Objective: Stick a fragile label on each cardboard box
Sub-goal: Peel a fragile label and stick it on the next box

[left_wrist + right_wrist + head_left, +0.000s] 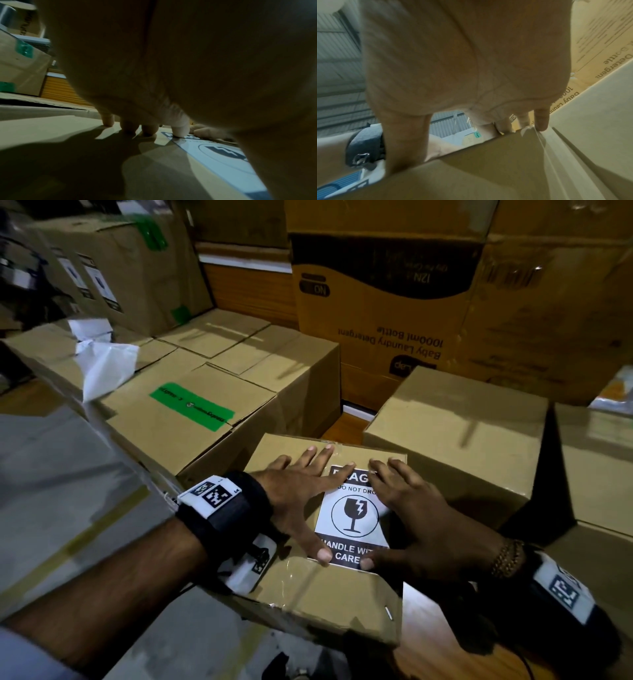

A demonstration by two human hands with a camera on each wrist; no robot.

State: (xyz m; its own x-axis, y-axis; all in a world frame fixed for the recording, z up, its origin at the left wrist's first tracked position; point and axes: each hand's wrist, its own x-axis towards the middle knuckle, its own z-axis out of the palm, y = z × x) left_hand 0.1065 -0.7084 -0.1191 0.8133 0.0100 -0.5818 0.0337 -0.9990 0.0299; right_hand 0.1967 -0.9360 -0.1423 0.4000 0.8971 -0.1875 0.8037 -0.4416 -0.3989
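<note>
I judge the small cardboard box (308,594) in front of me stiff enough to press on, so my left hand (301,494) and right hand (421,518) lie flat, fingers spread, smoothing the thin, crease-prone fragile label (352,515) onto its top, best held at the edges.

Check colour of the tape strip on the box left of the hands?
Green tape strip, with dark print; head view shows it best.

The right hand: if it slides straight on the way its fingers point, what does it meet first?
Probably the far edge of the small box top. Beyond it, the right hand would likely meet the big detergent carton, though depth is unclear.
</note>
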